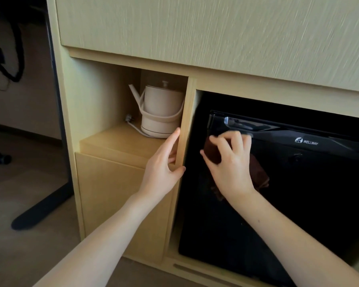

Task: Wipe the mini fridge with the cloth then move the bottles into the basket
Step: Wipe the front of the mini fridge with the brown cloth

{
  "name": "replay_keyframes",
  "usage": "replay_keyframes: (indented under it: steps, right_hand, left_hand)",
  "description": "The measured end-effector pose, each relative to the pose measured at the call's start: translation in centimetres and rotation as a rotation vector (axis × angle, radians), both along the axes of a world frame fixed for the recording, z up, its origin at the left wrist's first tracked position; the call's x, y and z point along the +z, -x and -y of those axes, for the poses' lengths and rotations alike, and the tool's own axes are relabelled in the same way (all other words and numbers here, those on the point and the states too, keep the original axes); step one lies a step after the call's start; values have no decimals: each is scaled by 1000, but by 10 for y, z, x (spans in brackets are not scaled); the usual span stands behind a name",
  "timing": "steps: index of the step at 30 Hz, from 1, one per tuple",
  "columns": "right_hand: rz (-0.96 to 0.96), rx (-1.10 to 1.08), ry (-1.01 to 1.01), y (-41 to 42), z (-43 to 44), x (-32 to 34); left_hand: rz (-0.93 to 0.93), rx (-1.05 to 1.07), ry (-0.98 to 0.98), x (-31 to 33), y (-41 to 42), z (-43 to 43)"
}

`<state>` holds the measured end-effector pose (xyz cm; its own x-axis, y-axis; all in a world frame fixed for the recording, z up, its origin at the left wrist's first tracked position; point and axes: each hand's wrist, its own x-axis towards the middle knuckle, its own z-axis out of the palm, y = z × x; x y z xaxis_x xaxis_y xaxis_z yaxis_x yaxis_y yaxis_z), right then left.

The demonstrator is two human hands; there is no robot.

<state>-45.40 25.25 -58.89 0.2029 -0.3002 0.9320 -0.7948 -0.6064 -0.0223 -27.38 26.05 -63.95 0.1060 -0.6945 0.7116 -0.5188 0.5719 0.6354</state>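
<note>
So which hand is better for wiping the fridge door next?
The right hand: it grips the brown cloth against the black mini fridge door. The left hand holds no cloth and rests on the wooden cabinet divider.

A cabinet of pale wood fills most of the view, with a wide textured panel across its top. In the open niche on the left stands a cream kettle with a long thin spout, upright on its round base. A white cord lies just beside it on the shelf. Under the shelf there is a plain closed front. A vertical divider closes the niche on the right. Left of the cabinet, a black metal leg comes down to the brown floor, and a dark castor is near the edge.
</note>
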Motion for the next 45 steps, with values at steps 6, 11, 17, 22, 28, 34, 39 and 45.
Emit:
replay_keyframes:
  steps: [6,11,17,22,28,34,39,45]
  right_hand:
    - [-31,24,42,-13,6,-12]
    - [-8,66,-81,-6,-3,-36]
    - [369,65,-24,-21,3,4]
    - [320,-10,-3,-21,2,-40]
    - [111,-78,-132,13,-11,-99]
    - [297,3,12,1,6,-16]
    - [162,-44,48,4,4,-54]
    - [18,-15,-82,31,-7,-93]
  left_hand:
    - [6,8,9,-2,-2,5]
    - [4,6,-19,0,0,2]
    - [-19,-6,-25,0,0,1]
    - [-21,3,-18,1,2,0]
    - [-24,-33,-41,1,2,-2]
    - [-15,-18,-17,-1,-1,1]
    - [57,87,48,0,4,-2]
    - [344,228,350,9,20,-17]
